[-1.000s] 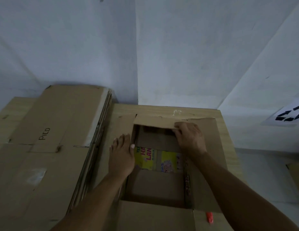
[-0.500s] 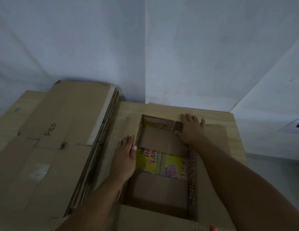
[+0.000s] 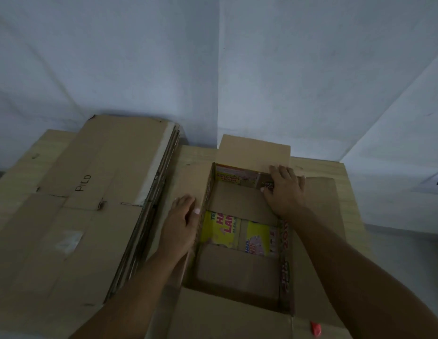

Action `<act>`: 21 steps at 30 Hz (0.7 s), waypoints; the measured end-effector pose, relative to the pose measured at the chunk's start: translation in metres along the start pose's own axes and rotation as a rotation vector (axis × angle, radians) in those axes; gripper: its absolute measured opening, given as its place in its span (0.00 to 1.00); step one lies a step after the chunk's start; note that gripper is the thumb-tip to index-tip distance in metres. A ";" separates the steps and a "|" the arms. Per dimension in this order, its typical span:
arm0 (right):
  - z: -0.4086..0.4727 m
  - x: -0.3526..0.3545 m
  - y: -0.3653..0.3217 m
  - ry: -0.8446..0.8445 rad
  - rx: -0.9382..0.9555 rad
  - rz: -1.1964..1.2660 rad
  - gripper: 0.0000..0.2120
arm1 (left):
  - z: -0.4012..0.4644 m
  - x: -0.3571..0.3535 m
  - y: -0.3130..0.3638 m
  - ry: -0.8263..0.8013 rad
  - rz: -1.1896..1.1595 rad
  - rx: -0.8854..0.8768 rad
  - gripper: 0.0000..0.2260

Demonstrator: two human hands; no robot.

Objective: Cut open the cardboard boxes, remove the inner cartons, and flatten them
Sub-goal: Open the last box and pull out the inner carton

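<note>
An open cardboard box (image 3: pixel 310 253) stands on the wooden table (image 3: pixel 320 165) in front of me. Its far flap (image 3: pixel 252 150) stands up and leans back toward the wall. Two brown inner flaps lie inside, and a yellow printed carton (image 3: pixel 222 228) shows in the gap between them. My left hand (image 3: pixel 178 228) lies flat on the box's folded-out left flap, thumb at the rim. My right hand (image 3: pixel 284 192) rests over the box's far right corner, fingers reaching to the base of the far flap and thumb inside the box.
A stack of flattened cardboard (image 3: pixel 90 204) marked "PILO" covers the table to the left of the box. A small red object (image 3: pixel 315 335) lies on the near right flap at the bottom edge. White walls close in behind the table, and grey floor lies on the right.
The far flap has swung up from over the opening and now leans back. My right hand has moved from that flap to the far right corner. My left hand has stayed on the left flap.
</note>
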State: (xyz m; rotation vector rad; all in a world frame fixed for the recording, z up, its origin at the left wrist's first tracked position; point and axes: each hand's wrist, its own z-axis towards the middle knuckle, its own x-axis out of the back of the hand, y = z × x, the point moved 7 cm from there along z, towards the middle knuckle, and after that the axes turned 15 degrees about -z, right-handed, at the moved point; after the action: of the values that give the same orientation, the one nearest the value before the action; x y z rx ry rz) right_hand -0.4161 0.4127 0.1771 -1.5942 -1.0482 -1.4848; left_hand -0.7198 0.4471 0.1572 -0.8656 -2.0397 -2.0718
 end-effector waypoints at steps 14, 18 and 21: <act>-0.209 -0.005 -0.216 0.073 0.255 0.107 0.37 | -0.052 0.099 -0.037 0.061 -0.015 -0.095 0.16; -0.212 -0.019 -0.250 0.019 0.266 -0.105 0.35 | -0.061 0.116 -0.043 0.081 -0.078 -0.097 0.16; -0.210 -0.012 -0.249 0.140 0.227 -0.020 0.29 | -0.066 0.131 -0.046 0.123 -0.113 -0.086 0.16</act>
State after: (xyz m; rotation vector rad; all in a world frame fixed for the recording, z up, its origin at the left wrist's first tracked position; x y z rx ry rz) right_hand -0.7303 0.3265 0.1764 -1.3071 -1.1118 -1.4127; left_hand -0.8705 0.4292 0.1811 -0.6308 -1.9920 -2.2255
